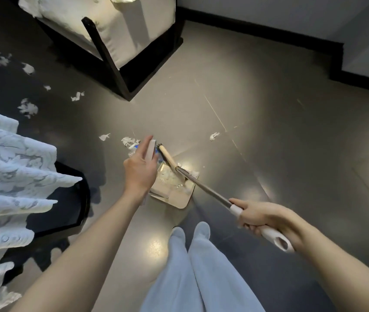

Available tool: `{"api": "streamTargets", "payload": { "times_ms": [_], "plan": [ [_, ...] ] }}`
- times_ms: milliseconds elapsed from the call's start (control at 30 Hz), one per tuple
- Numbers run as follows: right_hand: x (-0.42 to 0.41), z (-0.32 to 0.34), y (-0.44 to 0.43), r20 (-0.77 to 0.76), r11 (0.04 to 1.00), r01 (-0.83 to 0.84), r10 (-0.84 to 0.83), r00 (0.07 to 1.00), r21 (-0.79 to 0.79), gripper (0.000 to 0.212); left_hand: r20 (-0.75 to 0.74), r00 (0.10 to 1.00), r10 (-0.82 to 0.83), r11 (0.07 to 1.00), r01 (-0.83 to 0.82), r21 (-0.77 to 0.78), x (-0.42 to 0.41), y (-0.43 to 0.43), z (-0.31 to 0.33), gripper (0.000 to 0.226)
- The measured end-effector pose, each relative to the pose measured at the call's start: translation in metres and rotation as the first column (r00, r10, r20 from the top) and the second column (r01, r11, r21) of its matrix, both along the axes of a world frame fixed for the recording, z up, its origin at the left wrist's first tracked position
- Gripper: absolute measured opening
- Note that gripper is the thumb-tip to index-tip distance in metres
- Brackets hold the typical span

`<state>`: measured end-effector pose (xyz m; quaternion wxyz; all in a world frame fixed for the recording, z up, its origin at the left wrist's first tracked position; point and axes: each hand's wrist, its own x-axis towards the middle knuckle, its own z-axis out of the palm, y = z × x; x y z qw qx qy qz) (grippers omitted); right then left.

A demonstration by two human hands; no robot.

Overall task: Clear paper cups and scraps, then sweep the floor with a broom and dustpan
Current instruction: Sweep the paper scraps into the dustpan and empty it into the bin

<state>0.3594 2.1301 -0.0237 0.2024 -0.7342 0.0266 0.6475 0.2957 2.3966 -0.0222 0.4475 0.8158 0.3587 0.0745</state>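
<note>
two hands (139,171) (259,218) grip broom (208,192) and dustpan (179,198)

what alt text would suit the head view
Seen from above, a right hand holds a broom with its head at a dustpan held by the left hand. Paper scraps litter the grey floor to the left, near a chair.

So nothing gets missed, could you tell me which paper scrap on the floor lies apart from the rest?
The small scrap alone on the floor right of the broom; the other loose scraps all lie left of it, toward the lace cloth.
</note>
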Motion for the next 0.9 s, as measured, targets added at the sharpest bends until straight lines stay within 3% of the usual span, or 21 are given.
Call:
{"api": "streamTargets", "payload": {
  "times_ms": [200,467,633,767,900],
  "plan": [
    [0.023,0.034,-0.025,0.001,0.976,0.218,-0.218,0.976,0.013,0.076,-0.007,0.999,-0.037,0.998,0.037,-0.044,0.004,-0.001,0.005,0.046],
    [0.08,0.04,-0.048,0.132,0.956,0.291,-0.292,0.947,0.027,0.076,0.017,0.999,-0.03,0.998,0.031,-0.047,0.027,-0.029,0.0,0.046],
    [0.153,0.02,-0.058,0.222,0.985,0.17,-0.162,0.962,-0.017,0.074,-0.027,0.999,0.043,0.999,-0.043,-0.001,0.044,-0.06,-0.001,0.044],
    [0.207,0.005,-0.058,0.282,0.993,-0.064,0.091,0.955,-0.102,0.052,-0.042,0.991,0.131,0.991,-0.13,0.024,0.056,-0.092,-0.001,0.042],
    [0.223,-0.015,-0.054,0.292,0.975,-0.202,0.222,0.93,-0.097,0.046,-0.039,0.983,0.18,0.983,-0.179,0.036,0.073,-0.122,-0.005,0.045]
  ]
}}
